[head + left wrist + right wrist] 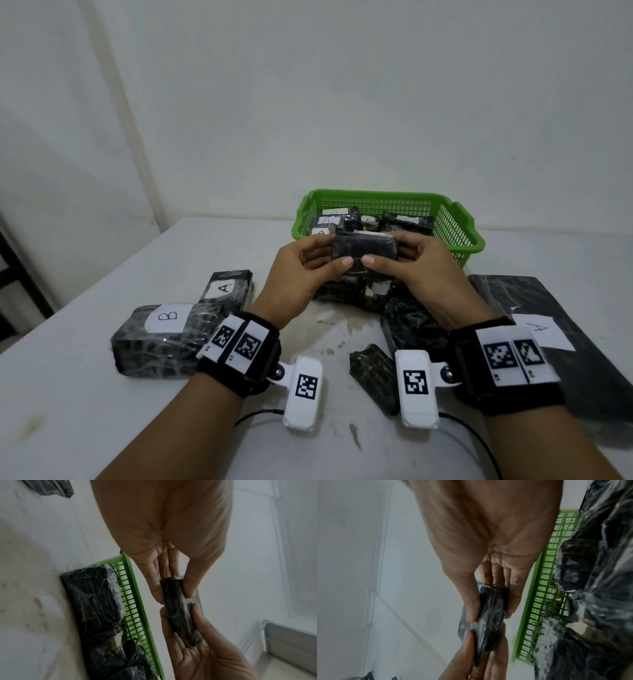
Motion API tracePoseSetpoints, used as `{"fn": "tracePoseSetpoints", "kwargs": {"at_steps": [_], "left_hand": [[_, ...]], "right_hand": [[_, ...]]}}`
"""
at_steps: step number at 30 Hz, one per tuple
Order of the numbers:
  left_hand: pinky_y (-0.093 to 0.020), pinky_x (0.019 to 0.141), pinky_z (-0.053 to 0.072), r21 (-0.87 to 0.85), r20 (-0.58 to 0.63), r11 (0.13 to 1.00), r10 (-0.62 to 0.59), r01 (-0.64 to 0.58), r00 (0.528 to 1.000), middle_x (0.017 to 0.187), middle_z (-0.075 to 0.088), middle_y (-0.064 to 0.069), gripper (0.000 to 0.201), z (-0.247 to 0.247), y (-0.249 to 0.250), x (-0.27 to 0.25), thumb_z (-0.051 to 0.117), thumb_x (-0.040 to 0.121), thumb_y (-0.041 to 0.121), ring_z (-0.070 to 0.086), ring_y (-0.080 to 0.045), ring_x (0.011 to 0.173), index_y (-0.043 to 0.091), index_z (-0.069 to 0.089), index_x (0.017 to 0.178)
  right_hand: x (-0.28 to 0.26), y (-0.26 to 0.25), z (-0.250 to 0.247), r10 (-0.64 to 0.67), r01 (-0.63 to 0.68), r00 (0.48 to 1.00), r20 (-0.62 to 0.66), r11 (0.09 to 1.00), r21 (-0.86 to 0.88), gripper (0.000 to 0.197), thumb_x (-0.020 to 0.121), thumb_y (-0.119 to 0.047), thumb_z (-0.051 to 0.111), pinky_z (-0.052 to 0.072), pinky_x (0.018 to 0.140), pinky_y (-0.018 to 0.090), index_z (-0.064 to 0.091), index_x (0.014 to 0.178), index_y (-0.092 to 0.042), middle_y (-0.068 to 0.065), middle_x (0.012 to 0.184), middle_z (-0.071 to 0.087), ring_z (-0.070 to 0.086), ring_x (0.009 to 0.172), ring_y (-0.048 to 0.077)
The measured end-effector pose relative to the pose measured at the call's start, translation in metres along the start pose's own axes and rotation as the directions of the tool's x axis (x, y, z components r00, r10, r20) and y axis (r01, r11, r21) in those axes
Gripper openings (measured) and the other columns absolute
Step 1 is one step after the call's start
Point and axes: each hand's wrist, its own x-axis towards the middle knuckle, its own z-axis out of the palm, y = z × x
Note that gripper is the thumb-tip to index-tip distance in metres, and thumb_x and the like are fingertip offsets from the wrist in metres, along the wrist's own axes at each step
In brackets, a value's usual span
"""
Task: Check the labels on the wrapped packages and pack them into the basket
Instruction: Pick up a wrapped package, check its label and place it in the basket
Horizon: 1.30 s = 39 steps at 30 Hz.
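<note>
Left hand (301,270): grips the left end of a small package (364,247), thumb pressed on the near face, fingers curled round behind.
Right hand (416,270): grips the right end of the same package, thumb on the near lower edge beside the left thumb, fingers straight along the far side.
Small package: black, wrapped in clear film, held level above the table (85,411), just in front of the basket (459,236); label not visible on the near face.
Wrist views: package pinched between thumb and fingers of each hand, the two thumb tips almost meeting.
Basket: green plastic mesh, on the table beyond the hands; several wrapped packages inside, some with white labels, at least one marked A.
Below the hands: a dark wrapped bundle (346,291) lying against the basket's near wall.
Left side: package marked A (227,287) touching package marked B (164,339), both flat on the table.
Right side: large flat black package (555,349) with a white label marked A, partly hidden by the right wrist band.
Between the wrists: a small dark package (373,377) on the table, label not seen.
</note>
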Motion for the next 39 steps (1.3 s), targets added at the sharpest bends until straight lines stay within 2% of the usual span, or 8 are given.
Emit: {"fn": "tracePoseSetpoints", "kwargs": {"at_steps": [5,9,13,16,22,28,34,39], "left_hand": [[-0.035,0.091,0.057,-0.005,0.053,0.998,0.063,-0.063,0.997,0.125,0.069,-0.012,0.044,-0.005,0.000,0.000,0.075,0.082,-0.006,0.067,-0.027,0.116,0.006,0.063,0.123],[-0.034,0.092,0.057,-0.056,0.102,0.996,0.078,-0.073,0.992,0.139,0.060,-0.003,0.048,-0.004,0.003,-0.001,0.068,0.085,-0.013,0.064,-0.021,0.122,0.000,0.056,0.130],[-0.026,0.089,0.056,-0.067,0.093,0.998,-0.010,0.016,0.996,0.131,0.066,-0.003,0.053,0.001,0.000,-0.003,0.073,0.085,0.009,0.067,-0.017,0.117,0.012,0.057,0.136],[-0.022,0.085,0.056,-0.049,0.024,0.998,-0.034,0.036,0.999,0.118,0.074,-0.007,0.043,0.005,-0.002,-0.002,0.073,0.087,0.005,0.071,-0.019,0.110,0.009,0.063,0.129],[-0.033,0.092,0.058,-0.052,0.043,0.997,-0.063,0.065,0.997,0.116,0.074,-0.011,0.035,0.003,-0.005,-0.001,0.068,0.091,0.004,0.071,-0.025,0.109,0.007,0.066,0.125],[-0.042,0.094,0.058,-0.057,-0.045,0.996,-0.075,0.073,0.996,0.112,0.075,-0.016,0.029,0.002,-0.007,0.002,0.064,0.093,0.001,0.072,-0.031,0.107,0.003,0.067,0.122],[-0.042,0.097,0.056,-0.052,0.017,0.994,-0.097,0.098,0.995,0.117,0.074,-0.014,0.035,0.001,-0.004,0.000,0.068,0.090,0.000,0.070,-0.030,0.111,0.003,0.065,0.124],[-0.037,0.096,0.057,-0.047,0.088,0.994,-0.093,0.098,0.992,0.120,0.072,-0.015,0.045,0.003,-0.004,-0.004,0.074,0.084,0.005,0.070,-0.028,0.113,0.005,0.064,0.127]], "right_hand": [[0.001,0.000,0.000,0.102,-0.104,0.995,0.023,0.988,0.115,0.065,0.068,-0.047,0.089,0.063,0.091,0.040,0.073,0.121,-0.014,0.010,0.120,0.077,0.077,0.106,0.024],[0.000,-0.005,-0.002,0.175,-0.192,0.980,0.095,0.954,0.228,0.046,0.082,-0.028,0.077,0.066,0.082,0.038,0.071,0.120,-0.002,0.020,0.115,0.077,0.078,0.100,0.034],[-0.001,0.000,-0.003,0.174,-0.181,0.983,0.048,0.958,0.221,0.047,0.078,-0.012,0.084,0.064,0.084,0.039,0.068,0.122,-0.004,0.017,0.109,0.079,0.078,0.100,0.032],[0.000,0.002,-0.001,0.185,-0.187,0.982,0.031,0.953,0.238,0.042,0.079,0.005,0.081,0.066,0.080,0.035,0.068,0.117,-0.006,0.018,0.107,0.077,0.077,0.091,0.028],[-0.001,0.004,0.003,0.157,-0.153,0.988,-0.007,0.970,0.186,0.038,0.079,0.001,0.084,0.064,0.067,0.027,0.070,0.114,-0.001,0.012,0.097,0.082,0.078,0.080,0.021],[0.002,0.005,0.001,0.186,-0.191,0.982,0.047,0.961,0.198,0.036,0.082,-0.001,0.081,0.065,0.075,0.028,0.072,0.116,-0.005,0.010,0.100,0.082,0.079,0.088,0.021],[0.001,0.004,-0.003,0.168,-0.173,0.985,0.046,0.968,0.180,0.035,0.082,0.007,0.079,0.065,0.073,0.027,0.073,0.114,-0.005,0.017,0.101,0.081,0.079,0.084,0.023],[-0.002,0.004,0.001,0.118,-0.121,0.992,0.037,0.989,0.088,0.042,0.077,-0.001,0.086,0.064,0.082,0.032,0.074,0.117,-0.007,0.009,0.102,0.082,0.079,0.094,0.025]]}}
